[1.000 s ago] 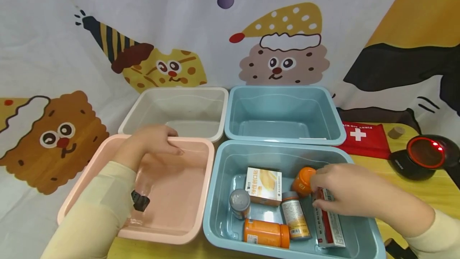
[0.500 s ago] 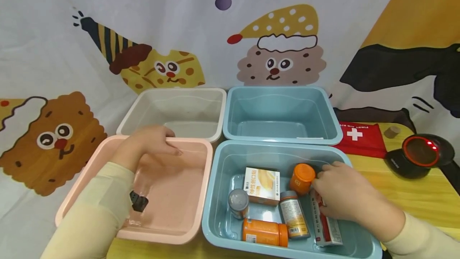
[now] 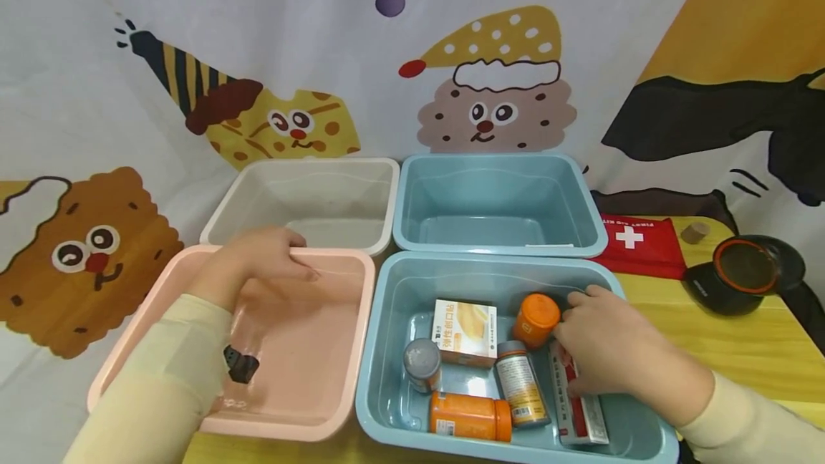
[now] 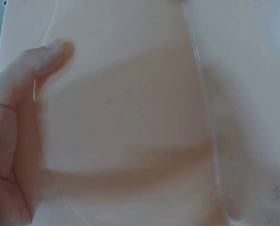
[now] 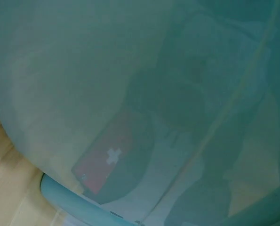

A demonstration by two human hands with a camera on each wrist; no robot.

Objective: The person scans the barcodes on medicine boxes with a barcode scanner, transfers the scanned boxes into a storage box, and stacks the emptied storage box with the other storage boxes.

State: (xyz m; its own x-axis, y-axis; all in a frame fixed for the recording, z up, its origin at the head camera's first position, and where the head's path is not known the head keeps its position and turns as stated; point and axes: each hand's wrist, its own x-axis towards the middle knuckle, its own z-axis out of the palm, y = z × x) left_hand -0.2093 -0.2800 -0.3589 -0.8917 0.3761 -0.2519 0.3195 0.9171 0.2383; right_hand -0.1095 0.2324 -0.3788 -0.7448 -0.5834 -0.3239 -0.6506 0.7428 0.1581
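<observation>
In the head view, my left hand (image 3: 264,256) lies over the far rim of the pink bin (image 3: 368,292), thumb inside; the other fingers are partly hidden. The left wrist view shows the thumb (image 4: 48,59) against the inner wall (image 4: 125,108). Over the upper end of a long red-and-white box (image 3: 580,414) in the near blue bin (image 3: 380,321) is my right hand (image 3: 612,342), fingers bent; their hold is unclear. Beside its fingertips stands an orange bottle (image 3: 537,319). In the right wrist view, blue plastic (image 5: 74,70) fills most of the picture and no hand shows.
Also in the near blue bin are a bandage box (image 3: 465,331), a grey-capped bottle (image 3: 422,364), a lying orange bottle (image 3: 467,416) and a brown-labelled bottle (image 3: 522,385). Behind are a grey bin (image 3: 394,199) and another blue bin (image 3: 399,213); right, a red pouch (image 3: 644,253).
My right hand has shifted toward the far side and its fingers have turned beside the orange bottle. The left hand stays at the pink rim. The head view has swung slightly right.
</observation>
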